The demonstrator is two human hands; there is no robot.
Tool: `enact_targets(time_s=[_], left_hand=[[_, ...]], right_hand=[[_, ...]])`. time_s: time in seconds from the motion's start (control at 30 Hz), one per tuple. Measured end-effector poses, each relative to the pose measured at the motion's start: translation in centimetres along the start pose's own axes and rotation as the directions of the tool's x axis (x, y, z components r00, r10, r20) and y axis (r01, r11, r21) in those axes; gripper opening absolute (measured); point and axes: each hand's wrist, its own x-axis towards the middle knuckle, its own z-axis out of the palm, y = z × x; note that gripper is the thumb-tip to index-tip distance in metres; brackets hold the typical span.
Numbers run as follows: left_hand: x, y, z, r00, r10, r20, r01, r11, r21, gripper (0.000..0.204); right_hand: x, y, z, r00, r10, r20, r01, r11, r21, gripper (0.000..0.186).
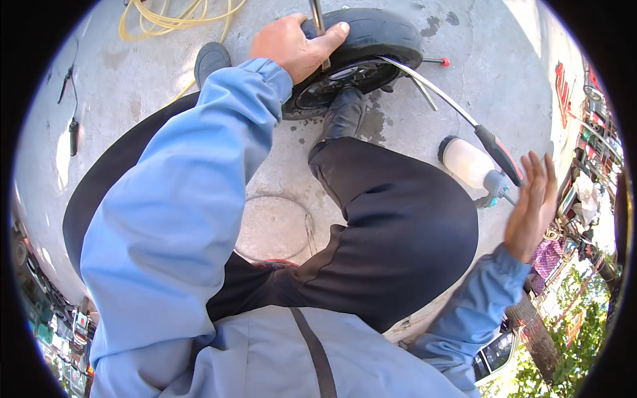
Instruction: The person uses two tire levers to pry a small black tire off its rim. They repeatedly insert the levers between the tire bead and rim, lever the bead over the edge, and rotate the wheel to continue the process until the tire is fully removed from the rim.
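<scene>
A black tire on a dark wheel (378, 32) stands tilted on the concrete, against my dark boot (345, 113). My left hand (297, 46) clasps the tire's upper left side, its thumb across a metal tire lever (318, 14) whose lower end reaches the rim. Another tire lever (501, 152), with a black and red handle, has its tip wedged between tire and rim and slants toward the lower right. My right hand (533, 199) is at that handle's end, fingers stretched out and palm side toward it; whether it touches is unclear.
A whitish spray bottle (466, 162) lies beside the lever handle. A red-tipped rod (434, 62) sticks out beyond the wheel. Yellow hose (176, 20) is coiled at the far left, near a black cable with a grip (73, 136). Tools and clutter (594, 132) line the right side.
</scene>
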Motion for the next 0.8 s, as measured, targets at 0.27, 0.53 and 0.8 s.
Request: enact_targets(time_s=[0.27,0.53,0.8], left_hand=[[-0.4,0.2,0.3,0.999,0.051,-0.021,-0.052,0.998,-0.046,0.082],[-0.5,-0.4,1.3,0.988,0.119,-0.099,-0.123,0.992,-0.039,0.082],[-1.1,1.7,0.1,1.000,-0.001,0.022,0.002,1.000,-0.029,0.074]], right_hand=[[-0.7,5.4,12.0,0.994,-0.082,-0.072,0.102,0.483,0.869,0.038],[-0.8,-2.8,15.4,0.990,-0.011,-0.139,0.131,0.403,0.906,0.023],[6.1,-2.3,12.3,0.964,0.243,-0.102,-0.003,0.399,0.917,0.029]])
